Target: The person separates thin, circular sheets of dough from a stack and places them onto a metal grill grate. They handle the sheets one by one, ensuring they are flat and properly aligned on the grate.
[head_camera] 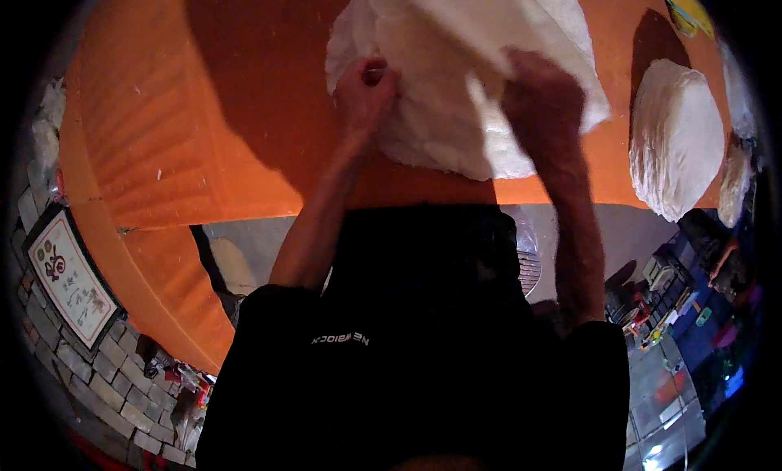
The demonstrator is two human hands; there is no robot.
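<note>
A broad sheet of white fibrous wadding [440,122] lies on an orange cloth-covered table [256,184]. At its left edge is my left hand [366,92], its thumb and fingers curled together against the layers; whether wadding is pinched between them is unclear. My right hand [544,92], in shadow and slightly blurred, is closed on a raised flap of the wadding at the right side. The flap stretches up and left from it, casting a shadow on the layers below.
A thick stack of white wadding pieces [678,141] stands at the table's right, with a smaller bundle [735,184] beyond it. A yellow package [684,6] lies at the upper right. A framed sign [73,278] is beside the left edge, over paving.
</note>
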